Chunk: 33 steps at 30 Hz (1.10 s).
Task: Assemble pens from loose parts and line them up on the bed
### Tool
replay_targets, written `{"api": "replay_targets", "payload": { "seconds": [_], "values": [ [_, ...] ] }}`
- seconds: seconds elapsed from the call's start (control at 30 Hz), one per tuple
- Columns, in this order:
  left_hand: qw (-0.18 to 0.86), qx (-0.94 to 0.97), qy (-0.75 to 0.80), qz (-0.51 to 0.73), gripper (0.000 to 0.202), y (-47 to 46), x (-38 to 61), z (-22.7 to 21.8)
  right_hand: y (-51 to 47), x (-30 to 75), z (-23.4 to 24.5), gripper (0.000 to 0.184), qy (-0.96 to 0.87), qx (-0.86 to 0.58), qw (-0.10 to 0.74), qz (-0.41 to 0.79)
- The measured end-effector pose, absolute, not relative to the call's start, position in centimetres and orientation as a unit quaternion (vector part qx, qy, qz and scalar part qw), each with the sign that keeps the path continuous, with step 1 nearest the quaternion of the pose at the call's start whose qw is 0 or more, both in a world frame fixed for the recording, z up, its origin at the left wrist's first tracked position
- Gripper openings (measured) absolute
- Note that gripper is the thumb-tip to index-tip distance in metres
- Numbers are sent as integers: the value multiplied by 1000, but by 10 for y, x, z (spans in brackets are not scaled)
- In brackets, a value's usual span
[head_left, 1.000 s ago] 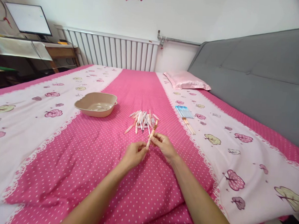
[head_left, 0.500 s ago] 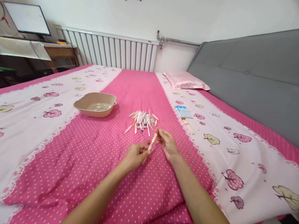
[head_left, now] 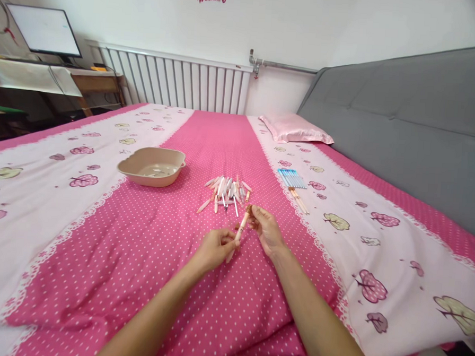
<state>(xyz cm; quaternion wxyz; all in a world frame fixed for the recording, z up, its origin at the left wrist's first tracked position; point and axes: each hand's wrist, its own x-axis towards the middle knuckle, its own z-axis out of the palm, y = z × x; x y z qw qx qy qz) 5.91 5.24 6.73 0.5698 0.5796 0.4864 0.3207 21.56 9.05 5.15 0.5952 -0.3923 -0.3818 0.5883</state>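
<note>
Over the pink dotted bedspread, my left hand (head_left: 218, 247) is closed around the lower part of a cream pen (head_left: 242, 226) with a brown top. The pen stands tilted, and a pale tip pokes out below my fingers. My right hand (head_left: 267, 230) pinches the pen's brown upper end between thumb and fingers. A small brown piece shows just above my left fingertips; I cannot tell whether it belongs to a second pen. Just beyond my hands lies a loose pile of pens (head_left: 226, 192), mostly pink, white and clear.
A beige plastic basin (head_left: 152, 180) sits to the left with a few small things inside. On the right, blue pens (head_left: 291, 178) lie in a row, with cream pens (head_left: 299, 200) beside them. Farther back are a pink pillow (head_left: 296, 129) and a grey headboard (head_left: 408, 118).
Almost nothing differs. Both hands stay on the cream pen, with only a very slight shift of the pen and the right fingers at its brown end.
</note>
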Motion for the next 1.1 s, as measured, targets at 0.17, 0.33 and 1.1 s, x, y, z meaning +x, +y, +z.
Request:
{"api": "replay_targets", "payload": {
  "seconds": [0.17, 0.33, 1.1],
  "values": [
    [579, 556, 476, 359, 27, 55, 56, 70, 87, 213, 54, 43, -403, -406, 573, 586],
    [558, 515, 492, 425, 31, 61, 48, 76, 79, 204, 57, 37, -459, -408, 547, 569],
    [531, 431, 510, 521, 38, 62, 44, 86, 52, 171, 47, 24, -609, -462, 518, 384]
  ]
}}
